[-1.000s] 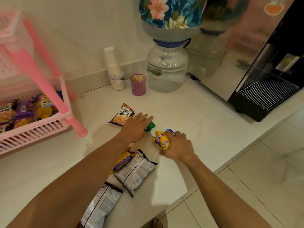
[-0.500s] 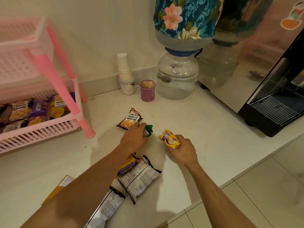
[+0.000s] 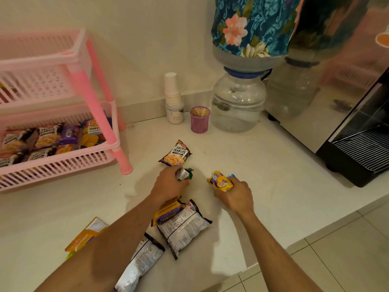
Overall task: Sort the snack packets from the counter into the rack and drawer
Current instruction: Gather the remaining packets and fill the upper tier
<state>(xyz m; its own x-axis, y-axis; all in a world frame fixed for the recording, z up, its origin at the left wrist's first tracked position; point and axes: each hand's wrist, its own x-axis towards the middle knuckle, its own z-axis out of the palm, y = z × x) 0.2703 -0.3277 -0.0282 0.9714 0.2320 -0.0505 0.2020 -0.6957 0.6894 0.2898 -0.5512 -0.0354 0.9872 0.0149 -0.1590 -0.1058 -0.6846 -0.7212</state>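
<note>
A person's left hand (image 3: pixel 170 184) closes its fingers (image 3: pixel 179 168) around a small green-edged packet (image 3: pixel 185 174) near the middle of the table (image 3: pixel 263 175), while the right hand (image 3: pixel 233 192) grips a yellow packet (image 3: pixel 221 183) just beside it, both lifted or about to be, apparently so that 2 items can travel in 1 trip. A salted peanuts packet (image 3: pixel 175 153) lies flat just beyond the left hand, toward the table's back edge. Nearer the front edge, a yellow-and-purple packet (image 3: pixel 167 210) overlaps a white packet (image 3: pixel 183 225); another white packet (image 3: pixel 140 262) and an orange packet (image 3: pixel 87 233) lie partly under the left forearm. The pink rack (image 3: pixel 63 161) stands at the table's left side, its lower tier already holding several packets, likely the destination. The drawer is not in view.
</note>
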